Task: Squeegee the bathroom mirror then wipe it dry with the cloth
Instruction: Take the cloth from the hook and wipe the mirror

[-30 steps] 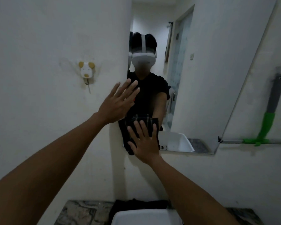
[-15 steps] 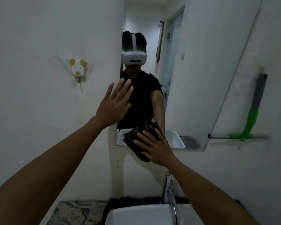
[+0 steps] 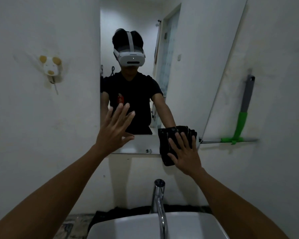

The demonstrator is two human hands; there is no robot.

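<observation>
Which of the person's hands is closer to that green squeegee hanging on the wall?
The right hand. It presses the black cloth at the mirror's lower right corner, just left of the squeegee. The left hand is spread open farther left, at the mirror's lower left.

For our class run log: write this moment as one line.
phase: wiping | right hand flat on cloth, mirror bottom-right corner | left hand open | squeegee hung

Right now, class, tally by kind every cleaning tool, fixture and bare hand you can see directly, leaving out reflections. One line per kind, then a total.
Cleaning tools: 2 (black cloth, green-and-grey squeegee)
Fixtures: 4 (mirror, tap, washbasin, animal-shaped wall hook)
Bare hands: 2 (left hand, right hand)
Total: 8
</observation>
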